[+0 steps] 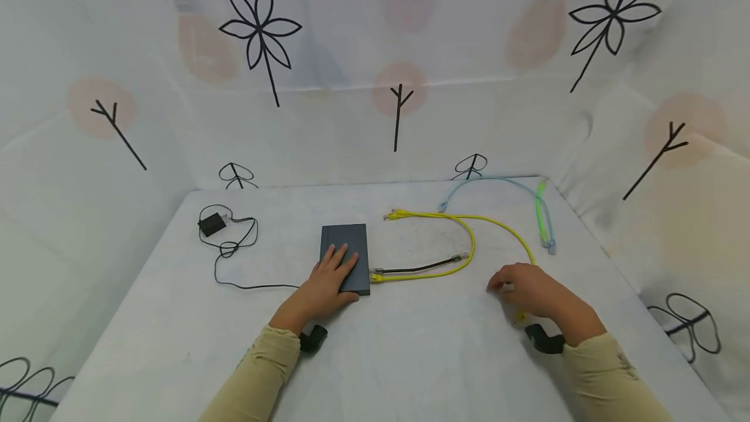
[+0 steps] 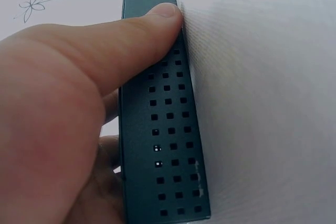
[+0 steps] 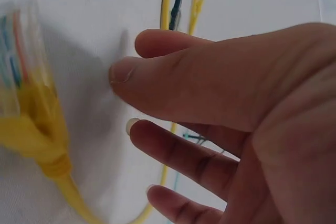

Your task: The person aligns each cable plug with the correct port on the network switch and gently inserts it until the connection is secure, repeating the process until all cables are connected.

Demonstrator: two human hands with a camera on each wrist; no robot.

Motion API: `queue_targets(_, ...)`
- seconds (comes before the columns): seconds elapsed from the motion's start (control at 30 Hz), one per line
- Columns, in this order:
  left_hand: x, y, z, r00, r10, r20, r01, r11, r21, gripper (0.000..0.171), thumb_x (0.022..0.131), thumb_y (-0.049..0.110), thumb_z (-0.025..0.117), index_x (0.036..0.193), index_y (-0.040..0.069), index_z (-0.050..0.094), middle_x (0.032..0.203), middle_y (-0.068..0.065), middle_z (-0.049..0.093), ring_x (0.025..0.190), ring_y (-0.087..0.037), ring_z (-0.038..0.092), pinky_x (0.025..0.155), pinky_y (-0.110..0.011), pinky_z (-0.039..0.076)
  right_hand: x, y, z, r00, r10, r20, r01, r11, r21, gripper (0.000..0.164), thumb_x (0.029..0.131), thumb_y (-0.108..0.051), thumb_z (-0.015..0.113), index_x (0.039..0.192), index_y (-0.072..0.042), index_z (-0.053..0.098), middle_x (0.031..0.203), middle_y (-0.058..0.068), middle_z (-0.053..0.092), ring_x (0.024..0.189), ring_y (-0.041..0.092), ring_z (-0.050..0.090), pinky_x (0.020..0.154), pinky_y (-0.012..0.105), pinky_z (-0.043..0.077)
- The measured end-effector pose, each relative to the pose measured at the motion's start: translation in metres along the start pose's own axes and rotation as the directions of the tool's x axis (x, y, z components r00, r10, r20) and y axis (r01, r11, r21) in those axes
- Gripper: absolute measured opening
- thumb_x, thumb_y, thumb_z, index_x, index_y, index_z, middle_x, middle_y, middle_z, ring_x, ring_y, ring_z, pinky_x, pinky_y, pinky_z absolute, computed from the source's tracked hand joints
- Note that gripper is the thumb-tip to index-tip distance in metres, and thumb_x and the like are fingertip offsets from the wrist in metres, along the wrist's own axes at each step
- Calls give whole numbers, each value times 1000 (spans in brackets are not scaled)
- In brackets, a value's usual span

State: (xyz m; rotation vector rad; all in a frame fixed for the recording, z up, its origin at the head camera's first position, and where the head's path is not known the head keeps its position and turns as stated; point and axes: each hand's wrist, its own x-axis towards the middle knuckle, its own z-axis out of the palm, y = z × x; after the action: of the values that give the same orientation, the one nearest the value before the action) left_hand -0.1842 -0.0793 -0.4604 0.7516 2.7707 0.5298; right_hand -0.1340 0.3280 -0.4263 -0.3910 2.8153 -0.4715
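Observation:
In the head view, my left hand (image 1: 325, 288) rests on a dark grey network switch (image 1: 346, 234), fingers laid across its top. The left wrist view shows the thumb (image 2: 136, 40) against the switch's vented side (image 2: 142, 192). A yellow network cable (image 1: 422, 279) and a short black cable (image 1: 418, 269) run out from the switch's right edge. Further right, my right hand (image 1: 530, 288) hovers over the table with loosely bent fingers and holds nothing. Beside it in the right wrist view is a yellow cable's clear plug (image 3: 21, 51), apart from the fingertips.
A black power adapter (image 1: 212, 225) lies at the left, its looped cord running toward the switch under my left hand. Yellow cable ends (image 1: 398, 214) lie behind. A light blue cable (image 1: 498, 178) and a green cable (image 1: 540, 210) are at the back right. White patterned fabric surrounds the table.

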Motion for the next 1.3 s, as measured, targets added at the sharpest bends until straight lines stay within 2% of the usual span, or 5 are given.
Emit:
queue_targets(0.47, -1, 4, -3, 1000, 0, -1, 0, 1000, 0, 79, 92, 44, 64, 155, 19, 25, 164, -11, 10, 151, -37, 1, 116, -60, 21, -11, 11, -8, 995, 28, 97, -31, 999, 31, 46, 75, 15, 52, 98, -19, 73, 107, 1, 65, 104, 27, 60, 87, 46, 49)
queue_targets(0.73, -1, 3, -2, 1000, 4, -6, -3, 1000, 7, 79, 92, 44, 64, 155, 18, 25, 164, -11, 11, 151, -37, 2, 116, -59, 21, -15, 18, -8, 997, 6, 81, -8, 1000, 16, 41, 77, 14, 53, 94, -19, 71, 102, -2, 65, 101, 26, 61, 86, 47, 50)
queue_targets(0.97, -1, 2, -2, 1000, 5, -6, -5, 1000, 0, 78, 92, 43, 64, 155, 17, 26, 163, -12, 11, 151, -38, 3, 116, -60, 21, -15, 23, -8, 989, 95, 115, -94, 996, -10, 42, 78, 15, 49, 85, -20, 69, 98, -1, 62, 99, 27, 58, 86, 50, 48)
queue_targets(1.13, -1, 2, -3, 1000, 10, -8, -10, 1000, 0, 79, 91, 43, 64, 155, 17, 26, 163, -12, 12, 151, -38, 3, 115, -60, 22, -15, 28, -5, 995, 66, 71, -60, 994, -91, 31, 82, 7, 59, 80, -23, 64, 87, -3, 56, 84, 18, 51, 71, 37, 45)
queue_targets(1.3, -2, 2, -3, 1000, 14, -6, -14, 1000, 2, 79, 91, 44, 64, 155, 17, 26, 164, -11, 11, 151, -37, 2, 115, -60, 21, -14, 28, -2, 998, 41, 51, -36, 996, -87, 21, 82, -5, 69, 78, -25, 63, 84, -6, 54, 80, 14, 48, 68, 33, 42)
